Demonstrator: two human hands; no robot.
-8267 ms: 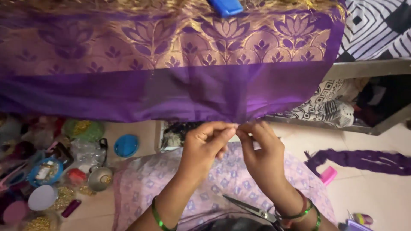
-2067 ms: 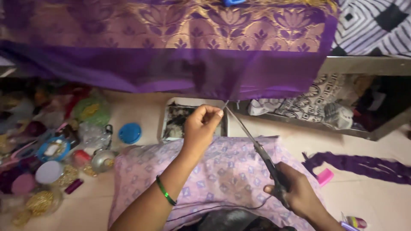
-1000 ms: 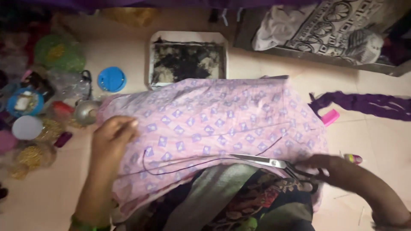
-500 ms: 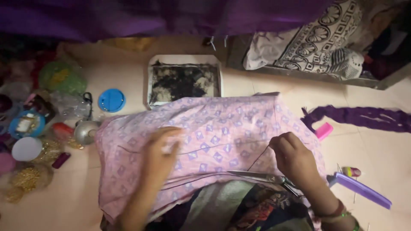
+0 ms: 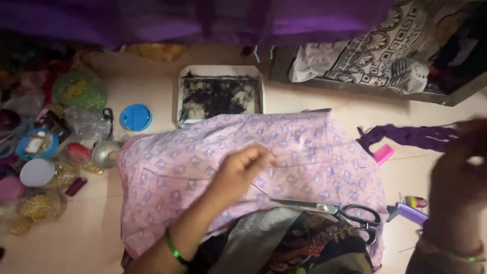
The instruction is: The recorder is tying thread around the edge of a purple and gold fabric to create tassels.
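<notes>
We see a pink patterned cloth spread over the lap, and we take it as our landmark. The left hand rests on its middle with the fingertips pinched together; a thin dark thread runs from there toward the cloth's near edge. On that near edge lie scissors with black handles, blades closed, held by no one. The right hand is raised off to the right of the cloth, blurred, so we cannot tell whether it grips anything. Just beyond the cloth's far edge sits a white tray of dark bits. Left of the cloth lie a blue lid and a small metal pot. Right of it trails a purple strip.
</notes>
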